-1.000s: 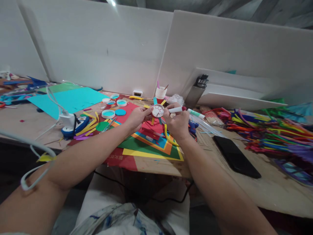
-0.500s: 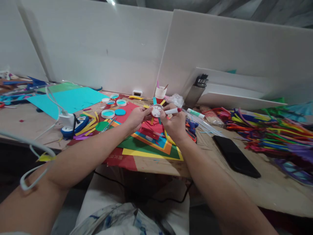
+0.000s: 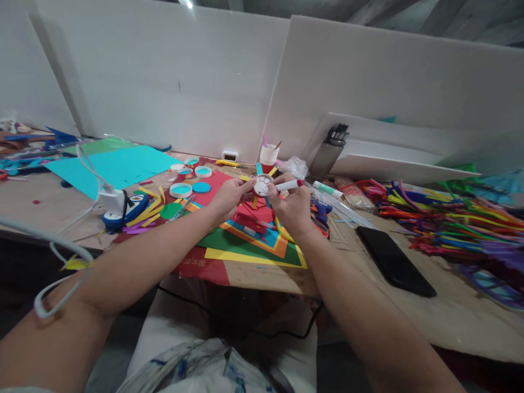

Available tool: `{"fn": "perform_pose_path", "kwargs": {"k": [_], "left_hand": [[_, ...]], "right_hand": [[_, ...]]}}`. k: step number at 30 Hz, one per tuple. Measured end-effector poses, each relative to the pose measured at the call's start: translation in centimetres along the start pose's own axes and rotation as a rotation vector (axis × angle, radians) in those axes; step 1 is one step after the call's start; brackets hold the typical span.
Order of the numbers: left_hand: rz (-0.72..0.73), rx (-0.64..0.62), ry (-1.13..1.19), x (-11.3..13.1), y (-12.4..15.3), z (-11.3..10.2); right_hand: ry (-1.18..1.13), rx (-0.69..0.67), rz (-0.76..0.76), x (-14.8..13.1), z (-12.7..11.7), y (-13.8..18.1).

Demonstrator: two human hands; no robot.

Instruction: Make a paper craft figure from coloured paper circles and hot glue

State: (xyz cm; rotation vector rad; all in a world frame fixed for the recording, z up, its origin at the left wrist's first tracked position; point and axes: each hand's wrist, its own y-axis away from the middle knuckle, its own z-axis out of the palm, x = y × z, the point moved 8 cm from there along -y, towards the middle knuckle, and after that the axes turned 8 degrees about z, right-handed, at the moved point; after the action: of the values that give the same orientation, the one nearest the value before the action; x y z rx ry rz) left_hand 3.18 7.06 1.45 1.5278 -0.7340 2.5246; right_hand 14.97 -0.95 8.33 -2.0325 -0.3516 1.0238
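Note:
My left hand (image 3: 232, 197) grips the left edge of a small round white disc (image 3: 262, 186) with a raised rim and dark red lines drawn inside. Blue and yellow paper strips stick out around the disc. On its right side, my right hand (image 3: 291, 207) is closed around a white marker (image 3: 287, 186) with a dark red end pointing right; the fingers also touch the disc. Below the hands lie red paper pieces (image 3: 250, 217) on stacked sheets, with a green sheet (image 3: 221, 243) and a yellow sheet (image 3: 254, 258) nearest me.
Paper rings (image 3: 180, 190) and a blue disc (image 3: 201, 187) lie to the left, near a power strip (image 3: 125, 212). Behind stand paper cups (image 3: 269, 156) and a bottle (image 3: 328, 150). To the right are a glue stick (image 3: 327, 189), a phone (image 3: 395, 261) and pipe cleaners (image 3: 454, 213).

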Motion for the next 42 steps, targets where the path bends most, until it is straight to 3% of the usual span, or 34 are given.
{"fn": "perform_pose_path", "kwargs": {"k": [42], "left_hand": [[0.0, 0.005, -0.014, 0.18, 0.17, 0.34]], "right_hand": [[0.022, 0.074, 0.047, 0.74, -0.85, -0.26]]}}
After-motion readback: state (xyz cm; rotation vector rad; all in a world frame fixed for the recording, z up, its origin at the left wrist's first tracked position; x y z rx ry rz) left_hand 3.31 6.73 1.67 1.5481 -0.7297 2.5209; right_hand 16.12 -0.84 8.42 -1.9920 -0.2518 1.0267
